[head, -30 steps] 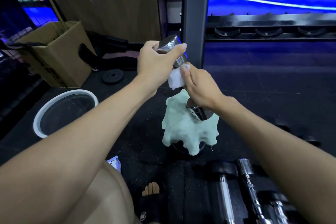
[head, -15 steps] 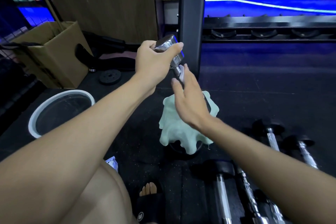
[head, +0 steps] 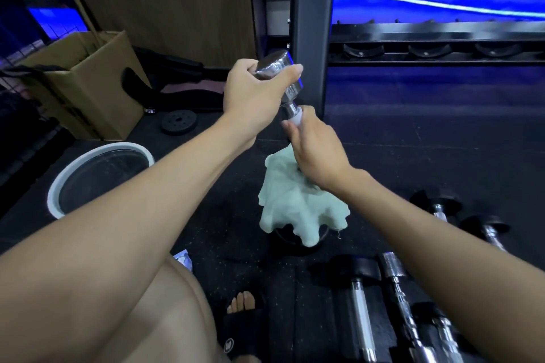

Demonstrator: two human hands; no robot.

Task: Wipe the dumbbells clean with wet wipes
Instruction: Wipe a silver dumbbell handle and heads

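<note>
Gripping dumbbell (head: 280, 74) head | left hand (head: 253, 94) | right hand (head: 315, 147) wipes handle (tilted)

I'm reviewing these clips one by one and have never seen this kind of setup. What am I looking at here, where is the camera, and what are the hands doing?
There is no machine: a person wears a wide-angle camera on the head, looking forward and down at their own bare arms on a dark gym floor.

The left hand grips the upper chrome head of a dumbbell, which is tilted. The right hand is wrapped round its handle with a white wet wipe between fingers and metal. The lower end is hidden behind that hand and a pale green cloth.

Around them lie more dumbbells, a round white-rimmed basin, a cardboard box and a small weight plate. A rack stands behind.
</note>
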